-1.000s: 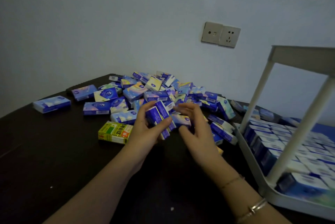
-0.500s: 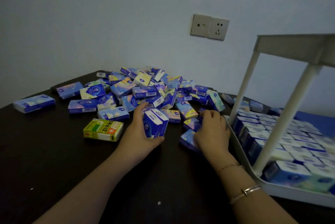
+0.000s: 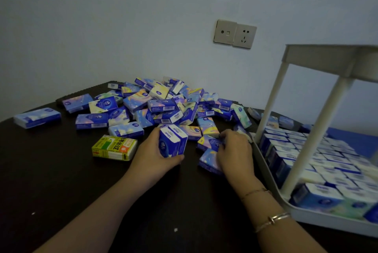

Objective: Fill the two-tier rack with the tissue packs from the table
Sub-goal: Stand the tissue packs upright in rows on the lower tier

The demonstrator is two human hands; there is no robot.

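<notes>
Step in hand: gathering; left hand (image 3: 152,155) has its fingers (image 3: 177,157) grasping a small upright stack of tissue packs (image 3: 172,140), right hand (image 3: 235,151) has its fingers curled over loose packs (image 3: 208,158) at the near edge of the heap (image 3: 163,103) on the worktop (image 3: 51,171). Next move, likely: carry both handfuls rightward of the fingers to the two-tier rack (image 3: 319,219). Rack contents: lower tier nearly full of standing packs; upper tier's contents hidden from below.
</notes>
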